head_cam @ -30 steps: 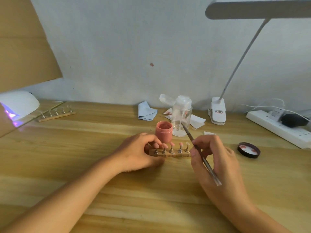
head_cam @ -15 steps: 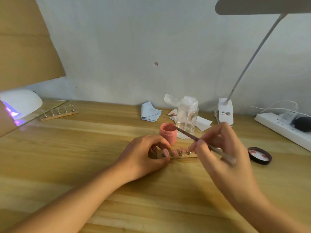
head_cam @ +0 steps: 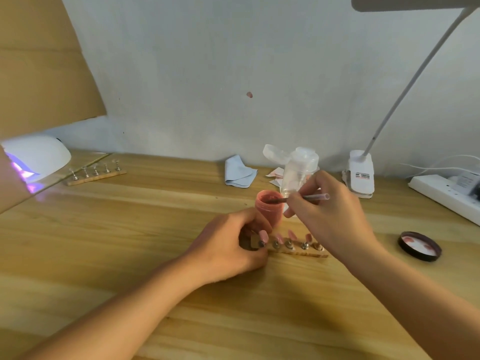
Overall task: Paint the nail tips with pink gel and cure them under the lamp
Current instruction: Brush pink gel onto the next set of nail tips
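Observation:
A wooden strip (head_cam: 309, 253) carrying several pink nail tips (head_cam: 279, 239) on metal stands lies mid-table. My left hand (head_cam: 231, 242) grips the strip's left end between thumb and fingers. Just behind it stands an open jar of pink gel (head_cam: 268, 211). My right hand (head_cam: 330, 216) pinches a thin brush (head_cam: 311, 198), held nearly level, with its bristle end inside the jar's mouth. A white curing lamp (head_cam: 36, 157) glows violet at the far left. Beside the lamp lies a second strip (head_cam: 96, 174) with bare metal stands.
The jar's dark lid (head_cam: 419, 246) lies upturned at the right. Behind the jar stand a clear pump bottle (head_cam: 298, 170), a folded blue cloth (head_cam: 239, 172) and paper scraps. A clip desk lamp (head_cam: 361, 172) and a white power strip (head_cam: 446, 196) are at the back right. A cardboard sheet (head_cam: 39, 68) leans at the left.
My right hand has lifted away from the nail tips and swung the brush level, bringing its bristles into the gel jar. My left hand has kept its grip on the strip.

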